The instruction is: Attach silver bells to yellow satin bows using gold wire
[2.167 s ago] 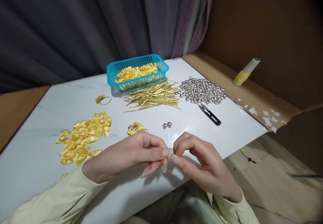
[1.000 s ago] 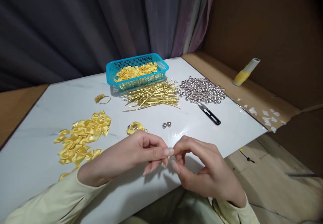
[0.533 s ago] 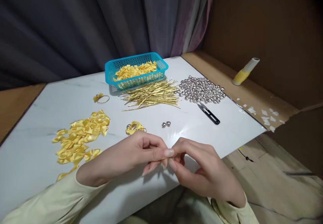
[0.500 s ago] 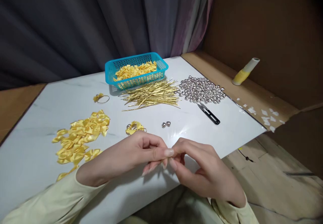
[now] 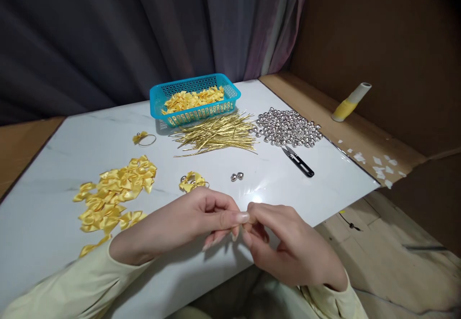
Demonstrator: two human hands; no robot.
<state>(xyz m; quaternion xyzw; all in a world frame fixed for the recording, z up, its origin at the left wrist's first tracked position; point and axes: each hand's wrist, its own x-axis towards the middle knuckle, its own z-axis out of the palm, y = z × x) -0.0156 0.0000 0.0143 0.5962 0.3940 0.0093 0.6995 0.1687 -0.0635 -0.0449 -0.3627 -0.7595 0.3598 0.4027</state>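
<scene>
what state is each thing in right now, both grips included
Left grip: thumb pinched against fingers
Right grip: curled at the left's fingertips, closure unclear
Blue basket: uncovered, partly filled with yellow pieces
Gold strips: loosely heaped
Silver beads: piled, a pair lying apart
Snips: lying flat, blades apart
Yellow bows: loosely piled
Far ornament: wire bent into a loop
White scraps: scattered

Gap between bead pair (image 5: 238, 176) and snips (image 5: 297, 161)

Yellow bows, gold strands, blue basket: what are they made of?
Yellow bows: probably satin ribbon, judging by soft sheen along folds. Gold strands: metallic finish, perhaps coated wire or foil cord; thin, glittering, mostly straight. Blue basket: likely molded plastic, slightly glossy, with regular perforations.
</scene>
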